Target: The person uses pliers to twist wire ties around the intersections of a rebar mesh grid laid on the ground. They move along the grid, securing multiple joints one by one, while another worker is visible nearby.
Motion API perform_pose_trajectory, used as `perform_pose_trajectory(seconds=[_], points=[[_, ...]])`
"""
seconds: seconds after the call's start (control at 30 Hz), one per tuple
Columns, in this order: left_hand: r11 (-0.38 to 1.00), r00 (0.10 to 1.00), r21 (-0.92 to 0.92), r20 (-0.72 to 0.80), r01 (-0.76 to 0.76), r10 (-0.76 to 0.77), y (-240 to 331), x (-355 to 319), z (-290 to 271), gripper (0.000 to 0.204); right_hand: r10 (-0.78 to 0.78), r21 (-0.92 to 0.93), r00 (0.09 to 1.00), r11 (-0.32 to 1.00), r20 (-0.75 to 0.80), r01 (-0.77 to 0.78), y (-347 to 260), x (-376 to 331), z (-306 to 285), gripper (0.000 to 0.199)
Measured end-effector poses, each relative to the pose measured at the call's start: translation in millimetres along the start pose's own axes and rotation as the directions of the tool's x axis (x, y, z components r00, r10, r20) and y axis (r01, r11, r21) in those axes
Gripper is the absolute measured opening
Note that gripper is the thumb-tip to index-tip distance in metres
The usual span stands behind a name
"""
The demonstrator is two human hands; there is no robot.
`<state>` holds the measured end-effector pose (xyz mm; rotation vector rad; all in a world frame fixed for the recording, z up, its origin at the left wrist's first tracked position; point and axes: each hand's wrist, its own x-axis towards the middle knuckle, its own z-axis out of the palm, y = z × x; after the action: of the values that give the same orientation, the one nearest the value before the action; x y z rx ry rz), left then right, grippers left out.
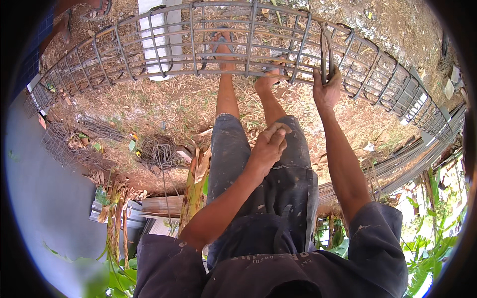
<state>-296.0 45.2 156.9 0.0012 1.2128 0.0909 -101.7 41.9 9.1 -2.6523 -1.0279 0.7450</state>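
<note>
A long rebar cage (198,44) of grey steel bars and rectangular stirrups lies across the ground in front of me, curving from far left to far right. My right hand (326,88) is stretched out and closed around a stirrup (327,49) on the cage's near side. My left hand (269,145) rests over my thigh with its fingers pinched on a thin tie wire (293,167) that trails across my dark shorts. My bare feet stand under the cage.
A coil of tie wire (159,151) lies on the dry grass to my left. Long rebar rods (412,159) run at the right. A white block (161,30) sits beneath the cage. Another person's foot (94,7) shows at top left. A grey wall (44,188) stands at the left.
</note>
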Motion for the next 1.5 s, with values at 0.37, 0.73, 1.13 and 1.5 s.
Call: perform_pose_trajectory(seconds=[0.37,0.73,1.13,1.5], points=[[0.977,0.980,-0.116,-0.109,-0.179,0.167,13,15,0,0.018,-0.181,-0.031,0.983,0.983,-0.010,0.181,-20,-35,-3,0.053],[0.886,0.880,0.285,-0.205,-0.364,0.428,46,16,-39,0.019,-0.223,0.176,0.156,0.075,0.962,-0.981,-98,-128,-53,0.027],[0.914,0.870,0.228,-0.299,-0.334,0.393,96,29,-123,0.013,0.130,0.447,0.452,0.069,0.882,-0.892,-153,-133,1,0.025],[0.952,0.903,0.205,-0.321,-0.228,0.285,188,33,-183,0.011,0.230,0.683,0.730,0.257,0.644,-0.684,-245,-154,66,0.024]])
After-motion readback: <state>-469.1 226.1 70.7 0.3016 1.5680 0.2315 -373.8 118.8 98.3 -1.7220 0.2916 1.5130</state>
